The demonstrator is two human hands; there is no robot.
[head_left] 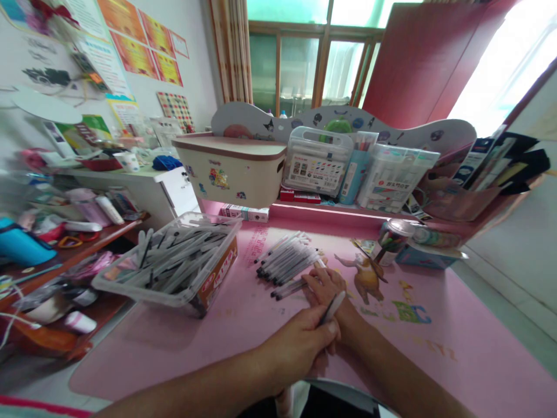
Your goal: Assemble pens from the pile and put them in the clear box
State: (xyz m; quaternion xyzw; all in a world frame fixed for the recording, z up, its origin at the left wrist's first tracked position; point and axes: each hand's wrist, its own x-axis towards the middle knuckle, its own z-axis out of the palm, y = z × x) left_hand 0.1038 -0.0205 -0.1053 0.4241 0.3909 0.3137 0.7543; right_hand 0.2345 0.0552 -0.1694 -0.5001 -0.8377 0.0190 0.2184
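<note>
My left hand [307,337] is closed around a pen [336,303] with a clear whitish barrel and a dark part near the fingers. Its barrel points up and to the right, in front of my right wrist. Beyond it, my right hand [327,285] lies low over the table with its fingers stretched out, at the right edge of a pile of pens [287,258]. Those pens are translucent with black ends, mostly lying side by side. Whether the right fingertips touch the nearest pens, I cannot tell. Part of the right hand is hidden behind the left.
A clear plastic bin [195,299] full of pens stands on the pink table [261,325] at left. A lidded cream box [235,174] and marker cases [317,162] line the shelf behind. A can [394,235] of pens and a blue box [424,255] are at right.
</note>
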